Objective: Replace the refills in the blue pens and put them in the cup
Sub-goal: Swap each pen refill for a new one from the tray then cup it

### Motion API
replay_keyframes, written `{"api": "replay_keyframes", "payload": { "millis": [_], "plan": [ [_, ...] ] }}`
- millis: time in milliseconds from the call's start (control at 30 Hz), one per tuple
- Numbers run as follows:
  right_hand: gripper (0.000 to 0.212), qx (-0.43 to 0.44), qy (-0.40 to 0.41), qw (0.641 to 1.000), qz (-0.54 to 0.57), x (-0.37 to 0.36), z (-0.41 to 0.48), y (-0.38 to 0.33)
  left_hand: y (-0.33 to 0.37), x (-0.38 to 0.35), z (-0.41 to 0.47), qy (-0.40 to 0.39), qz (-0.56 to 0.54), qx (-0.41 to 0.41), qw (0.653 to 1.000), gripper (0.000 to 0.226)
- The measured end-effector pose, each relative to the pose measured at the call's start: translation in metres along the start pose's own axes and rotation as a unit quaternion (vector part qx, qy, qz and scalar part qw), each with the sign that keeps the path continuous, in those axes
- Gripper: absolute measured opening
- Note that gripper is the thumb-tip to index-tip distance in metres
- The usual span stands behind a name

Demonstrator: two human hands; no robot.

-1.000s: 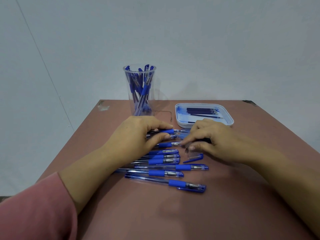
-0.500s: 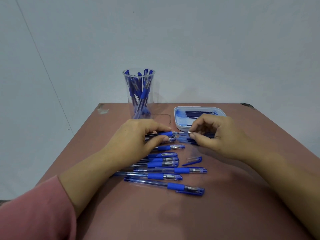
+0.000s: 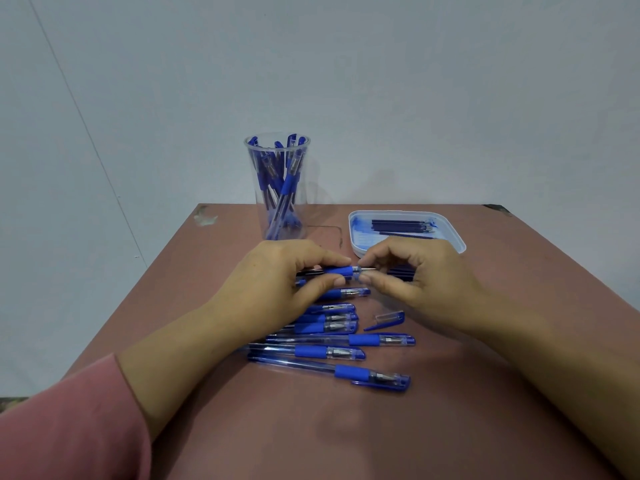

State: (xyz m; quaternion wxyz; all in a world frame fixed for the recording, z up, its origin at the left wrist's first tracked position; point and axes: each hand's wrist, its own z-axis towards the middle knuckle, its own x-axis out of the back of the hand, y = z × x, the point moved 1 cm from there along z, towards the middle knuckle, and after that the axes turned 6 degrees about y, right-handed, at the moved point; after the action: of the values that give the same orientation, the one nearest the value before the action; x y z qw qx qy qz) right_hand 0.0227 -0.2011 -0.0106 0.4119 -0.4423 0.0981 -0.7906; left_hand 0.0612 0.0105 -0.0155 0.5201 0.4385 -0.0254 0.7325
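My left hand [image 3: 277, 282] grips an uncapped blue pen [image 3: 341, 270] by its blue rubber grip, holding it level above the table. My right hand [image 3: 422, 275] pinches the pen's clear tip end between thumb and forefinger. Several capped blue pens [image 3: 346, 341] lie in a row below my hands. A loose blue cap [image 3: 386, 320] lies to the right of that row. The clear plastic cup [image 3: 278, 188] stands at the back with several blue pens in it. A white tray [image 3: 450, 233] at the back right holds dark refills [image 3: 401, 226].
The brown table [image 3: 346, 427] ends at a pale wall behind the cup and tray. Its left edge runs diagonally past my pink sleeve [image 3: 69, 420]. More dark refills [image 3: 401, 273] lie on the table behind my right hand.
Both hands lifted off the pen row with one pen. My right hand came up from the table near the loose cap and now pinches the pen's tip end.
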Motion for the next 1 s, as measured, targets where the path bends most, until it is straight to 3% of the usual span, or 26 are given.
{"api": "replay_keyframes", "payload": {
  "millis": [67, 200, 333, 467, 600, 700, 900, 1000],
  "plan": [
    [0.005, 0.013, -0.013, 1.000, -0.015, -0.0007, 0.0000, 0.0016, -0.0004, -0.0006, -0.0003, 0.000, -0.001, 0.000, 1.000, 0.024],
    [0.027, 0.032, -0.014, 0.999, -0.016, 0.0006, -0.0013, 0.0051, -0.0007, -0.0014, -0.0007, 0.004, -0.009, -0.003, 1.000, 0.024],
    [0.010, 0.077, -0.001, 0.995, -0.067, -0.0026, -0.0002, 0.0083, 0.0001, -0.0013, -0.0002, 0.006, 0.000, -0.008, 1.000, 0.026],
    [0.022, 0.077, 0.003, 0.995, -0.061, -0.0007, -0.0007, 0.0108, -0.0002, -0.0011, -0.0004, 0.000, -0.001, -0.007, 1.000, 0.025],
    [0.010, 0.094, 0.010, 0.993, -0.076, -0.0017, -0.0004, 0.0097, 0.0004, -0.0002, -0.0006, 0.006, -0.004, -0.008, 1.000, 0.026],
    [0.027, 0.072, 0.005, 0.995, -0.067, -0.0014, -0.0008, 0.0093, 0.0004, -0.0005, -0.0005, 0.003, -0.004, -0.010, 1.000, 0.026],
    [0.009, 0.100, 0.007, 0.992, -0.076, -0.0018, -0.0010, 0.0086, -0.0012, -0.0014, -0.0009, 0.006, -0.003, -0.009, 1.000, 0.025],
    [0.018, 0.099, 0.014, 0.991, -0.090, -0.0013, -0.0001, 0.0093, -0.0014, -0.0023, -0.0007, 0.005, -0.008, -0.004, 1.000, 0.024]
  ]
}}
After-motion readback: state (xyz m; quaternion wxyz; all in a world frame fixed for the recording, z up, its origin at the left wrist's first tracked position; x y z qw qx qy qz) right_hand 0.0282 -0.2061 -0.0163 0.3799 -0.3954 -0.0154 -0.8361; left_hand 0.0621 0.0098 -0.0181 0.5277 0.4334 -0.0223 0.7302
